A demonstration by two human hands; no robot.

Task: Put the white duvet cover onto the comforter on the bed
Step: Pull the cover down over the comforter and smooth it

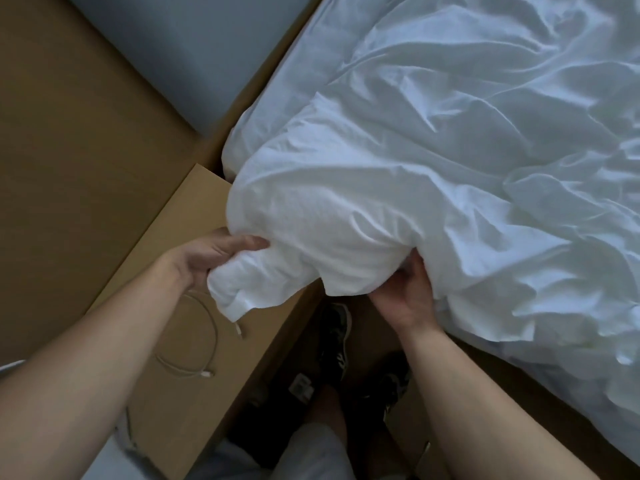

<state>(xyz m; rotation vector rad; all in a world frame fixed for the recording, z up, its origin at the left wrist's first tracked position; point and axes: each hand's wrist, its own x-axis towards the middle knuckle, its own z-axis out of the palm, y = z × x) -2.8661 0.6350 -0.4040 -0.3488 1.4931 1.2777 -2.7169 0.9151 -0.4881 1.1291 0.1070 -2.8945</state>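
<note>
Was standing by the bed for this one. The white duvet cover lay rumpled across most of the mattress, and the person had its near corner pulled off the edge towards them. Their left hand had its fingers wrapped tight round a bunched wad of the cloth, with a loose tail hanging down over the bedside cabinet. Their right hand came in from underneath. Its thumb sat against the fabric and the rest of the fingers were tucked under the fold, so it looked like a pinch, though I couldn't see all of it. I couldn't pick out the comforter from the cover. The corner looked padded, so my guess is it was already inside there.

My take on doing this bit well: find the comforter's corner through the cloth, seat it right into the cover's corner, and pinch both layers together before any shaking. I'd also lift the hanging tail clear first. There was a white cable on the cabinet right below it and shoes on the floor, both easy to snag or trip on.
</note>
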